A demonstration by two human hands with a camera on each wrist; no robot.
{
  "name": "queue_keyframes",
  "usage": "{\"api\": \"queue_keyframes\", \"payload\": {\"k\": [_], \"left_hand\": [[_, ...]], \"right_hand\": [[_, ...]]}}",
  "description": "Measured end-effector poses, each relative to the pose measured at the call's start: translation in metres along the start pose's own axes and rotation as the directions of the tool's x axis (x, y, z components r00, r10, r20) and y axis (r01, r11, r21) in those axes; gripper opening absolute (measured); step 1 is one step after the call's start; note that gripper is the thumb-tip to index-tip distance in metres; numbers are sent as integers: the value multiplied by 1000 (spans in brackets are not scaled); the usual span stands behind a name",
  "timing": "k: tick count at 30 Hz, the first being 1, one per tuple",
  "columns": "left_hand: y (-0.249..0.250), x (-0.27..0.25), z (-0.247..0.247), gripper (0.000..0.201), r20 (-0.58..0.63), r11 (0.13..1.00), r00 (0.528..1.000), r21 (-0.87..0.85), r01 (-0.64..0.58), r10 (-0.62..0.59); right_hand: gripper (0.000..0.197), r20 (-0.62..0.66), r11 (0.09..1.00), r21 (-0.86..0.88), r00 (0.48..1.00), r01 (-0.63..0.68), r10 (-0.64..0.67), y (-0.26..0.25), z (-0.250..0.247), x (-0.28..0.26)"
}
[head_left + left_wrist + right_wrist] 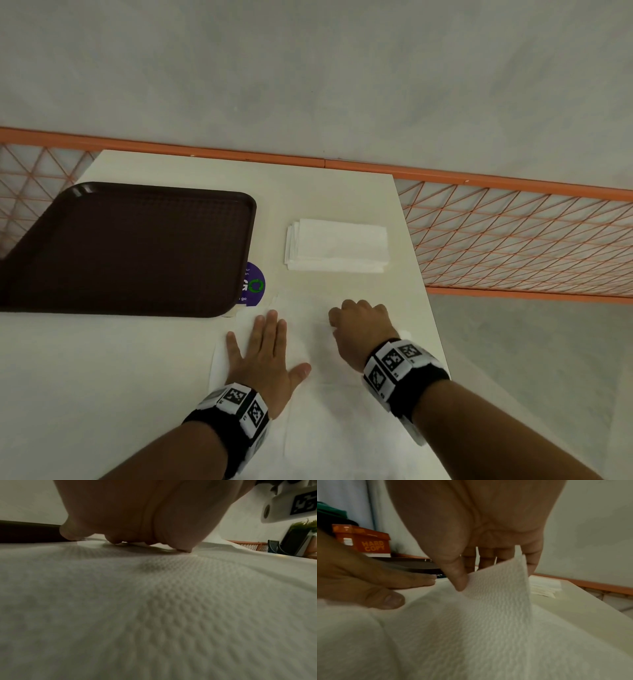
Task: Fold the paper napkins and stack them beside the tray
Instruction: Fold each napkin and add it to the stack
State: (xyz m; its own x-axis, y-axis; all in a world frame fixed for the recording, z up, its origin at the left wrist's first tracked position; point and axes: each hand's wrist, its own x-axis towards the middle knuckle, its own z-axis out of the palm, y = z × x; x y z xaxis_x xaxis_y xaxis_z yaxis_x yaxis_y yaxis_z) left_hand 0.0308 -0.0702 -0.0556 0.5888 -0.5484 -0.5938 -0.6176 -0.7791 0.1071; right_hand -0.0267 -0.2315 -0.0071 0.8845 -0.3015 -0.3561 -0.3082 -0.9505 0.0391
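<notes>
A large white paper napkin (318, 404) lies spread on the white table (102, 377) in front of me. My left hand (265, 346) presses flat on its left part, fingers straight. My right hand (359, 323) pinches the napkin's far right edge between thumb and fingers and lifts it, as the right wrist view shows at the raised napkin (496, 588). In the left wrist view the embossed napkin (154, 608) fills the frame under the left hand (137, 520). A stack of folded napkins (337, 245) sits to the right of the dark brown tray (130, 250).
A purple round sticker (253, 284) shows at the tray's near right corner. An orange wire-mesh railing (513, 236) runs behind and right of the table, whose right edge is close to my right wrist. An orange box (363, 540) stands in the background.
</notes>
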Motion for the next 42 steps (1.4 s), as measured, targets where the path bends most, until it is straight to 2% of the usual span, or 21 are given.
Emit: {"api": "queue_keyframes", "payload": {"k": [5, 8, 12, 15, 16, 18, 20, 21, 23, 24, 26, 27, 30, 32, 35, 37, 39, 42], "left_hand": [[1, 3, 6, 91, -43, 999, 998, 26, 36, -34], [3, 2, 2, 93, -95, 999, 995, 17, 37, -35], [6, -1, -19, 87, -203, 995, 974, 21, -100, 102], [5, -5, -41, 54, -272, 955, 930, -94, -283, 249], [2, -7, -48, 39, -288, 929, 918, -169, -328, 271], [-6, -9, -60, 21, -283, 868, 921, -343, -360, 269], [-13, -11, -69, 13, -253, 805, 934, -480, -349, 254], [-16, -11, -74, 11, -255, 780, 934, -518, -351, 251], [-19, -11, -83, 7, -267, 707, 932, -609, -361, 246], [-19, -11, -87, 6, -267, 649, 931, -668, -364, 248], [-19, -11, -94, 10, -247, 532, 934, -771, -352, 259], [-18, -11, -98, 11, -238, 489, 935, -802, -342, 264], [-14, -10, -104, 12, -243, 405, 939, -854, -326, 244], [-12, -6, -102, 10, -267, 326, 949, -893, -310, 169], [-14, 4, -95, 8, -267, 152, 962, -955, -255, -63], [-16, 11, -88, 8, -221, 89, 953, -974, -207, -206], [-17, 18, -77, 12, -201, 169, 942, -973, -160, -268], [-17, 23, -55, 11, -302, 483, 936, -856, -181, -183]], "right_hand": [[21, -87, 998, -65, 996, 15, -20, -6, -3, -14], [27, -108, 990, -132, 992, 47, -62, -10, -7, -23], [24, -108, 984, -122, 984, 128, -142, -14, -11, -32], [9, -190, 973, -66, 954, 223, -231, -10, -17, -36], [12, -188, 972, 5, 955, 235, -230, -6, -19, -37], [22, -178, 939, 265, 968, 218, -174, 7, -25, -41], [18, -188, 823, 548, 981, 150, -53, 25, -33, -46], [15, -175, 731, 676, 984, 98, 30, 35, -34, -48], [18, -51, 459, 888, 987, -26, 154, 50, -33, -55], [21, 17, 305, 950, 986, -68, 168, 56, -30, -58], [23, 106, 48, 992, 983, -114, 153, 61, -23, -63], [23, 128, -33, 992, 980, -124, 152, 62, -20, -64], [25, 140, -170, 980, 965, -103, 221, 61, -14, -63], [24, 138, -261, 963, 948, -62, 285, 61, -15, -61], [15, 153, -355, 935, 918, -14, 365, 64, -20, -53], [13, 180, -406, 914, 896, 1, 406, 68, -22, -44], [12, 221, -468, 884, 873, 9, 434, 72, -22, -31], [13, 284, -559, 828, 837, 32, 468, 75, -20, -4]]}}
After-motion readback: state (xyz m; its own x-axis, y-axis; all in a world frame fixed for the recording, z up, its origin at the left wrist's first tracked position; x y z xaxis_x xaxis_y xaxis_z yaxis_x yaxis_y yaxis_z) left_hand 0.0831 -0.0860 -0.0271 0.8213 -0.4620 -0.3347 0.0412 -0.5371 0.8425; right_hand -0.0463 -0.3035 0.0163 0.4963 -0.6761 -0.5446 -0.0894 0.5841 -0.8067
